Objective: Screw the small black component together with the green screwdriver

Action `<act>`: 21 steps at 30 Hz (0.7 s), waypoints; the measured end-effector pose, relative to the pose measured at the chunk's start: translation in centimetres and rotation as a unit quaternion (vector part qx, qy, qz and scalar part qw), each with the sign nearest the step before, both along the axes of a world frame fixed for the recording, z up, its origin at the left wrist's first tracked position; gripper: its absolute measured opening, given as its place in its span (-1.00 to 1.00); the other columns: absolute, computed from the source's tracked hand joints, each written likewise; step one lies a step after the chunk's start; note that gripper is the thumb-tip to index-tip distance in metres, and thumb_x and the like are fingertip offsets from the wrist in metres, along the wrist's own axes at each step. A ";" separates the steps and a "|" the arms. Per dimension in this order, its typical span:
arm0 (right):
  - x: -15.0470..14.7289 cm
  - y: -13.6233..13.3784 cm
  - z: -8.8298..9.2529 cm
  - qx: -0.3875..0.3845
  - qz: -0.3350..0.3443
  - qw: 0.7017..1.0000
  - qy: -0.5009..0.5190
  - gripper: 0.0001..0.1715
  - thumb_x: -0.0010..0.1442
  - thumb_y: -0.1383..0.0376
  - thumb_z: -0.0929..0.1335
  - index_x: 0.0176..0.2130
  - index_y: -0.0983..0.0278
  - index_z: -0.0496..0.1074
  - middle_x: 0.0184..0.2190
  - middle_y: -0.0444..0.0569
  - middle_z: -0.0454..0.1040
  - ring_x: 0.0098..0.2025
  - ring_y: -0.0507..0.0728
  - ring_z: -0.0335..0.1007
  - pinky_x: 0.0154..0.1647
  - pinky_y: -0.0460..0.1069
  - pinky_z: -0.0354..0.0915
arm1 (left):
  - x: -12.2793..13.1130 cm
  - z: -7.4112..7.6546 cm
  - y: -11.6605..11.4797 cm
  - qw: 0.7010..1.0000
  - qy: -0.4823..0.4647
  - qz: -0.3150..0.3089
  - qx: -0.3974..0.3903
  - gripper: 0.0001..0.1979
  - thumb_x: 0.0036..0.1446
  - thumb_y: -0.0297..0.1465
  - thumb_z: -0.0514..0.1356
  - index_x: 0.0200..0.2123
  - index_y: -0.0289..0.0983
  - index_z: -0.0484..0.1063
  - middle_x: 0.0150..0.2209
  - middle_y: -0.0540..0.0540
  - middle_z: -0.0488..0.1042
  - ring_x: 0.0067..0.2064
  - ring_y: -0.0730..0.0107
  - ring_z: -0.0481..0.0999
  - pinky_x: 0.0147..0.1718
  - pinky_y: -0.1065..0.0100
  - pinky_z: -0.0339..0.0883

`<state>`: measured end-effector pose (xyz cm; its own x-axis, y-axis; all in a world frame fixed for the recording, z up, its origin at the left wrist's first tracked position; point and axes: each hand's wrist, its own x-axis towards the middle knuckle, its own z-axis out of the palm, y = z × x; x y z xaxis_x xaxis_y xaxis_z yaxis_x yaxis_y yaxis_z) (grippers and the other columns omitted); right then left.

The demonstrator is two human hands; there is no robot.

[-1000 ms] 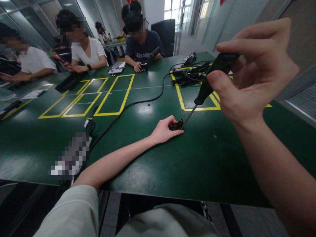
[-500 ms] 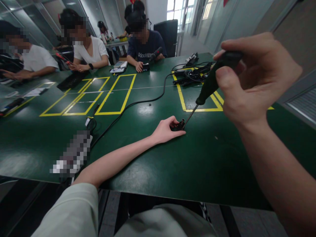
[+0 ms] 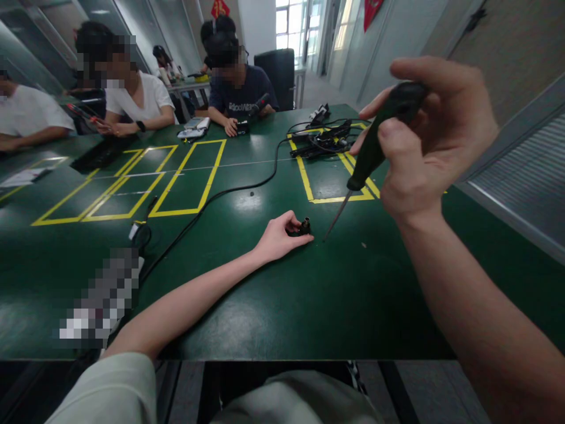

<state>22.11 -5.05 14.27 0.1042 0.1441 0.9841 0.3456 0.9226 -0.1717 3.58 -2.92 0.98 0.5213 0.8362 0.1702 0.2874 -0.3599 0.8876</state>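
Low on the green table [image 3: 265, 294], my left hand [image 3: 285, 235] pinches a small black part [image 3: 304, 227] between thumb and fingers. A short metal tube sticks up from that part; its exact kind is too small to tell. My right hand [image 3: 436, 135] is raised above the table at the right and closed around the dark green handle of a screwdriver [image 3: 368, 150]. The shaft slants down to the left. Its tip stands apart from the black part, a little to the right of it.
A black cable [image 3: 238, 187] crosses the table to a heap of dark cables and parts [image 3: 326, 140]. Yellow tape outlines [image 3: 176, 213] mark the tabletop. A blurred power strip [image 3: 106, 288] lies beside my left arm. Several people sit across the table, one in a dark shirt [image 3: 247, 88].
The screwdriver tip has come away from the black part, to its right. My left hand still pinches the part. The whole view has shifted slightly to the right.
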 end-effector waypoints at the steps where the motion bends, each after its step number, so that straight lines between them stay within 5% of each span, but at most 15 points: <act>1: 0.1 0.0 0.1 -0.004 -0.013 1.000 0.013 -0.63 0.28 0.13 0.44 0.08 0.00 0.54 -0.18 -0.16 0.55 -0.25 0.00 0.57 -0.40 -0.13 0.52 | 0.0 0.1 -0.1 1.000 0.001 0.004 0.000 -0.58 -0.05 -0.19 0.47 -0.39 -0.22 0.29 -0.40 0.04 0.43 -0.32 0.37 0.42 -0.27 0.32 0.30; 4: 0.2 0.0 0.2 -0.028 -0.033 0.999 0.012 -0.63 0.26 0.11 0.44 0.06 0.06 0.54 -0.21 -0.13 0.56 -0.32 -0.01 0.54 -0.44 -0.12 0.50 | -0.2 0.1 -0.2 1.000 0.022 0.009 0.006 -0.44 -0.18 -0.11 0.54 -0.29 -0.21 0.30 -0.40 0.06 0.41 -0.35 0.37 0.40 -0.31 0.32 0.30; 7: -0.2 -0.5 0.2 -0.041 -0.021 0.999 -0.001 -0.63 0.26 0.16 0.45 0.05 0.13 0.52 -0.22 -0.12 0.56 -0.29 -0.01 0.55 -0.39 -0.13 0.52 | -0.6 0.0 0.1 0.999 0.033 -0.020 0.032 -0.23 -0.27 -0.15 0.58 -0.01 -0.22 0.36 -0.20 -0.05 0.51 -0.22 0.27 0.48 -0.19 0.24 0.37; 11: -1.0 -1.1 0.1 -0.057 -0.015 0.998 -0.009 -0.65 0.29 0.18 0.42 0.07 0.04 0.50 -0.18 -0.15 0.55 -0.21 0.01 0.58 -0.34 -0.10 0.56 | -1.4 -0.1 1.0 0.990 -0.021 -0.141 0.009 -0.18 -0.06 -0.34 0.48 0.28 -0.19 0.29 0.11 -0.21 0.54 0.05 0.19 0.54 0.08 0.14 0.37; 16: -1.4 -1.6 -0.1 -0.106 -0.054 0.992 -0.035 -0.63 0.33 0.05 0.35 0.12 -0.11 0.41 -0.06 -0.15 0.53 -0.11 0.10 0.62 -0.23 0.00 0.63 | -1.6 -0.4 1.4 0.986 -0.032 -0.158 -0.050 -0.57 0.07 -0.34 0.41 0.03 -0.29 0.54 -0.05 -0.20 0.63 -0.06 0.24 0.60 0.07 0.15 0.41; 21: -1.6 -1.5 -0.3 -0.098 -0.035 0.994 -0.033 -0.63 0.32 0.12 0.37 0.12 -0.10 0.43 -0.04 -0.16 0.54 -0.11 0.08 0.63 -0.21 -0.02 0.63 | -1.3 -0.4 1.0 0.991 -0.036 -0.126 -0.042 -0.62 -0.01 -0.29 0.49 -0.14 -0.31 0.56 -0.20 -0.12 0.61 -0.17 0.28 0.57 -0.05 0.20 0.45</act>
